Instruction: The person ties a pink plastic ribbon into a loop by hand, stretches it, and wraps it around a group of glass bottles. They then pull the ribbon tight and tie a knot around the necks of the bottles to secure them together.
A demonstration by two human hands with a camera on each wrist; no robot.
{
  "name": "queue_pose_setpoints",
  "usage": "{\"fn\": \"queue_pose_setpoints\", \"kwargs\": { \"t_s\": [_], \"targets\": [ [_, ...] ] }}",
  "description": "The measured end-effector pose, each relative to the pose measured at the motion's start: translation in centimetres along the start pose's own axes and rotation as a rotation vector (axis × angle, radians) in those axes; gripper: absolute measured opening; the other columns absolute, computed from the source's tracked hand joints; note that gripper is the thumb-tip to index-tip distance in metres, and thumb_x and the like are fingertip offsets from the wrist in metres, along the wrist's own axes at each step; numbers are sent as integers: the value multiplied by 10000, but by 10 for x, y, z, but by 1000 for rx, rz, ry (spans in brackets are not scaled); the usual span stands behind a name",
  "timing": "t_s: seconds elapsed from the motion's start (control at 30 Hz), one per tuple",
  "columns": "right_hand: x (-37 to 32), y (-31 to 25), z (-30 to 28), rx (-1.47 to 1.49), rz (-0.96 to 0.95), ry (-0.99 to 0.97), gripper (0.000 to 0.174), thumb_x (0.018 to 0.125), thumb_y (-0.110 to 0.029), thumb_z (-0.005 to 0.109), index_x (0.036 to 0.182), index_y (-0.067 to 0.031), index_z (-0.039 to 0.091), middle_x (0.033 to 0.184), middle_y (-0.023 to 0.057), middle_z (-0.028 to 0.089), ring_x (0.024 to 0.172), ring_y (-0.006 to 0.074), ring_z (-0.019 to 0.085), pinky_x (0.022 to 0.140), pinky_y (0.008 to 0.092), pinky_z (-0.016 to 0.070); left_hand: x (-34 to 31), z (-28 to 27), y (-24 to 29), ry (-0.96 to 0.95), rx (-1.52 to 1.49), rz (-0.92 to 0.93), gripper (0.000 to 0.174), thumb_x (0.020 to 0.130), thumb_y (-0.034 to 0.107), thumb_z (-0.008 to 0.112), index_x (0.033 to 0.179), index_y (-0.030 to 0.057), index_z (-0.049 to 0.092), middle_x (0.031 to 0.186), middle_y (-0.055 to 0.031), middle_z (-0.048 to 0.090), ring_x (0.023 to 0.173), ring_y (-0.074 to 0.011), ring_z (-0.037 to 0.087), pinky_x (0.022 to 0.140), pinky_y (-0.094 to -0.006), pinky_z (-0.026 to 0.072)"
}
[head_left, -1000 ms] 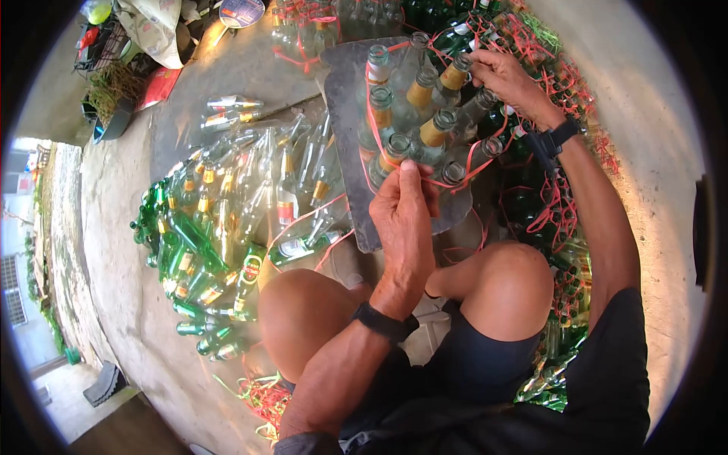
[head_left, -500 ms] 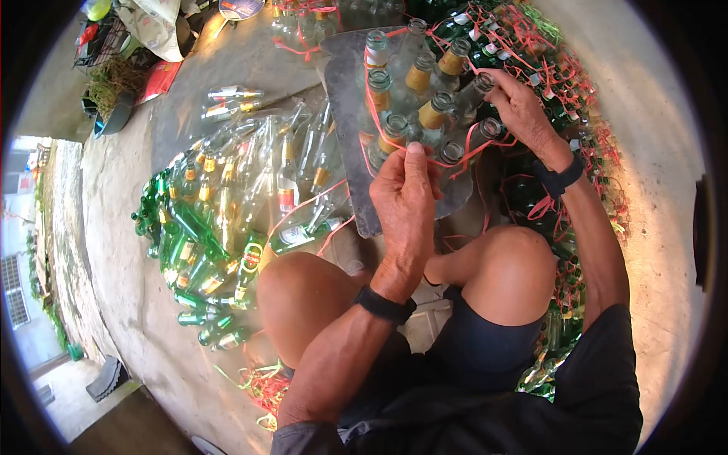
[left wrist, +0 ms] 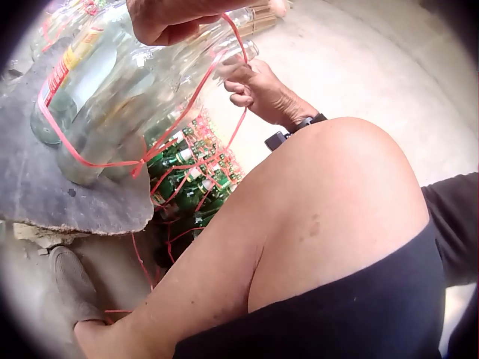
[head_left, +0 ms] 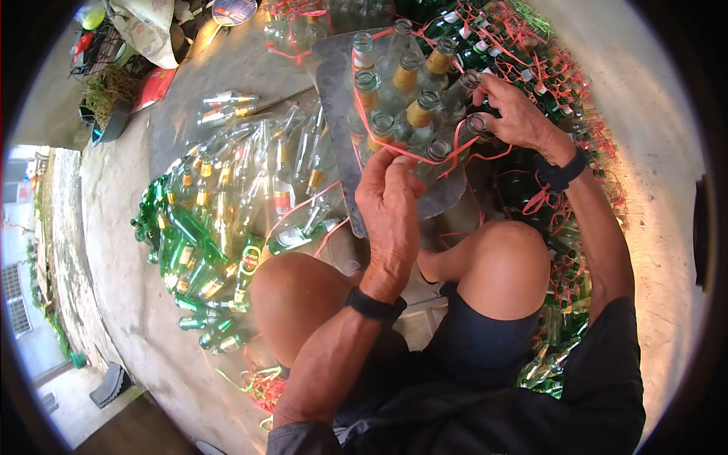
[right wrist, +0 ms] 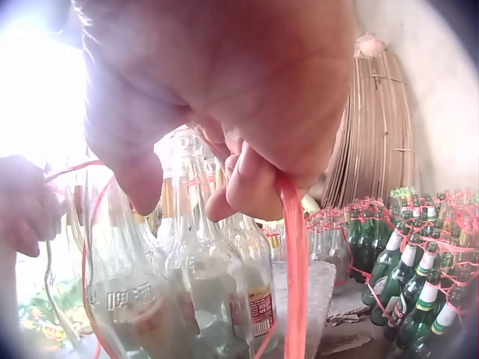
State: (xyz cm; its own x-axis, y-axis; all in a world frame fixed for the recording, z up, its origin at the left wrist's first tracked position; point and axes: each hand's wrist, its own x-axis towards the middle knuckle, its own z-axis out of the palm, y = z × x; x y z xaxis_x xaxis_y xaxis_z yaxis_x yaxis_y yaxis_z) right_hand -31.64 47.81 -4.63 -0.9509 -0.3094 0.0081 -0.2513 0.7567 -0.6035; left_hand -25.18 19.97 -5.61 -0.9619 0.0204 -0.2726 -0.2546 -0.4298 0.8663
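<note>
A cluster of clear glass bottles (head_left: 419, 115) stands upright on a dark slab (head_left: 334, 98), several with gold neck labels. Pink-red plastic strap (head_left: 358, 106) loops round the cluster, its knot (left wrist: 140, 163) low on the side in the left wrist view. At the near side of the cluster my left hand (head_left: 389, 199) pinches the strap beside a bottle mouth. My right hand (head_left: 519, 115) is at the right-hand bottle necks, thumb and forefinger near two mouths. Strap hangs from its curled fingers (right wrist: 251, 179) in the right wrist view.
Loose clear and green bottles (head_left: 189, 231) lie on the floor at left. Strapped green bottles (head_left: 523, 68) crowd the right side, close to my right arm. Another strapped clear bundle (head_left: 296, 30) stands beyond the slab. My bare knees (head_left: 497, 265) flank the near side.
My right hand has moved from a farther bottle neck towards me, down to the nearer right-hand necks. My left hand stays at the strap, its fingers now bent over it more.
</note>
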Motion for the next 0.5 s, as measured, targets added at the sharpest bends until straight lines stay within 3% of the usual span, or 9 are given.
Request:
{"fn": "queue_pose_setpoints", "kwargs": {
  "t_s": [0.07,0.13,0.33,0.5],
  "targets": [
    [1,-1,2,8,27,-7,814,883,-573,731,1440,-42,465,1002,57,520,963,183,531,932,361,504,1,-2,3,31,-12,-8,273,998,284,641,1034,19,696,830,-7,659,633,-62,510,584,-234,416],
    [1,-7,8,18,-76,140,433,882,-273,782,1128,-30,522,878,29,505,735,145,443,677,319,435,1,-3,9,64,27,-40,271,993,277,656,1012,10,698,815,-12,655,628,-64,519,583,-232,427],
    [1,-4,17,62,-91,109,477,918,-365,769,1151,-33,518,858,17,464,730,126,416,654,304,418,7,-6,7,30,39,66,239,986,236,681,929,5,688,725,-10,626,591,-67,523,547,-231,423],
    [0,-8,16,132,-98,108,440,919,-315,769,1142,-31,516,861,16,455,739,117,410,660,299,419,11,-8,4,16,52,74,246,993,234,671,916,0,679,709,-7,616,581,-74,529,530,-235,423]
  ]
}}
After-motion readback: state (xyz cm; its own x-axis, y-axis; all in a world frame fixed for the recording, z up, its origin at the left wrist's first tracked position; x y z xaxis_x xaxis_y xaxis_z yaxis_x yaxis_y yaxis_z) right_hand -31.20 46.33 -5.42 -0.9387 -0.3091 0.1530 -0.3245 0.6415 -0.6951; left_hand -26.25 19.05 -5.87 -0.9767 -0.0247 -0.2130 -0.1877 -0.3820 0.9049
